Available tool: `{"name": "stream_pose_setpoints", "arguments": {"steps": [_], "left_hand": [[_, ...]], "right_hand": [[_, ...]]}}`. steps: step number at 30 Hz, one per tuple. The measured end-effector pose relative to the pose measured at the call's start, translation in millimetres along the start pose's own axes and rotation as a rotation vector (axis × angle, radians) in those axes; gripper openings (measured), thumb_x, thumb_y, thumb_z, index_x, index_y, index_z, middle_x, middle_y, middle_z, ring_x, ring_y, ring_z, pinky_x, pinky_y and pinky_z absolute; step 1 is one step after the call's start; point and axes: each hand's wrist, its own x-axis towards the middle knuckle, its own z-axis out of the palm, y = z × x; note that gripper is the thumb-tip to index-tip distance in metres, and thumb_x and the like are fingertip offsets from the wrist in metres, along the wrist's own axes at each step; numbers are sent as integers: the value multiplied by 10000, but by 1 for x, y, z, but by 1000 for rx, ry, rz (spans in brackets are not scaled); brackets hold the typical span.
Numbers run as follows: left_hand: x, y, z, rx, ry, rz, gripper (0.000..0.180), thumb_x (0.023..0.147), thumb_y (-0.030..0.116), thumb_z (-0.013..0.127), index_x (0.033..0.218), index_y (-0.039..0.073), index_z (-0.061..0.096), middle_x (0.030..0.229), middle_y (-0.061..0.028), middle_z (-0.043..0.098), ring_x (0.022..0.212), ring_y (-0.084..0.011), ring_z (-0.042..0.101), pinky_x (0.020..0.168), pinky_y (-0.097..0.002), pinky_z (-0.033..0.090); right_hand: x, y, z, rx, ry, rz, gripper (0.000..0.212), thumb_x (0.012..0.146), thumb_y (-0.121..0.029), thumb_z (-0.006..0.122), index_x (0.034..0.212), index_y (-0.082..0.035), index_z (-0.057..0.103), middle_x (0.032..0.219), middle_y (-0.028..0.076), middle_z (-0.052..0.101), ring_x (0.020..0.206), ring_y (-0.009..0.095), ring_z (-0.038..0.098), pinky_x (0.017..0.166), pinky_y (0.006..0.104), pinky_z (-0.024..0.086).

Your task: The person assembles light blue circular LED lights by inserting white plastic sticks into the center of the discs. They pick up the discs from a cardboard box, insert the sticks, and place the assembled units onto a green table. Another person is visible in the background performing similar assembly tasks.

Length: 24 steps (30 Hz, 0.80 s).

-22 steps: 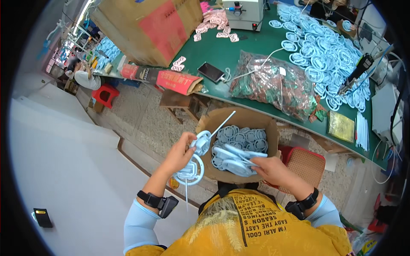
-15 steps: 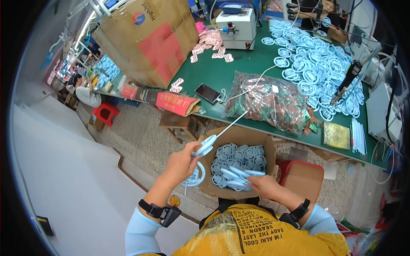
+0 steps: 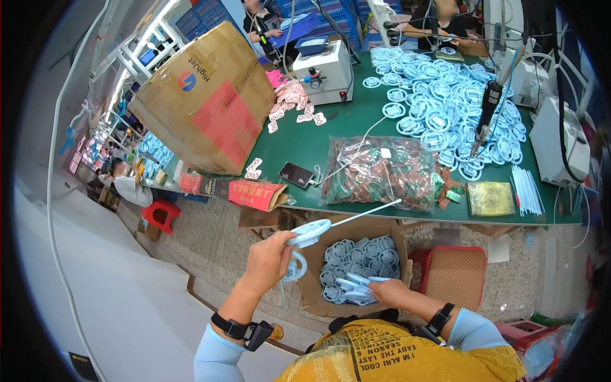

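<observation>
My left hand [image 3: 266,262] is closed on a flat, round light-blue plastic ring piece [image 3: 310,232]. From that piece a thin, pale stick [image 3: 366,212] reaches to the right, over the far side of the cardboard box. A second blue ring [image 3: 295,267] hangs below the same hand, with a thin stick pointing down. Over the near right part of the box, my right hand [image 3: 392,293] grips several blue ring pieces [image 3: 358,284] fanned out together. The open box [image 3: 310,297] holds many similar rings [image 3: 361,256], which look greyer in the shade.
Beyond the box stands a green table [image 3: 254,215] with a clear bag of brown-green pieces [image 3: 382,175], a phone [image 3: 296,174], a large carton [image 3: 210,102] and a heap of blue rings [image 3: 439,95]. A red stool [image 3: 453,275] stands to the right. Two people work behind the table.
The stick in my left hand has swung from steeply upward to nearly level. My right hand still grips its ring pieces at the box. The view has tilted up, showing another person at the back.
</observation>
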Motion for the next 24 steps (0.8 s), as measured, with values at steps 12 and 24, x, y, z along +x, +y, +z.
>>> {"name": "stream_pose_setpoints", "arguments": {"steps": [12,24], "left_hand": [[-39,-20,34,-118,-102,-314,117,822,-61,548,886,35,568,789,-136,549,683,-304,581,611,-345,457],[-177,-44,155,-463,-481,-562,320,831,-23,528,1124,75,613,956,-179,580,935,-384,590,803,-407,482]], "right_hand": [[-17,-8,-22,156,226,-69,213,863,-187,591,1042,-73,596,802,179,641,745,385,627,635,475,500],[-12,-88,-99,138,336,-359,290,805,-104,641,1089,-76,585,675,56,573,574,255,603,472,382,457]]}}
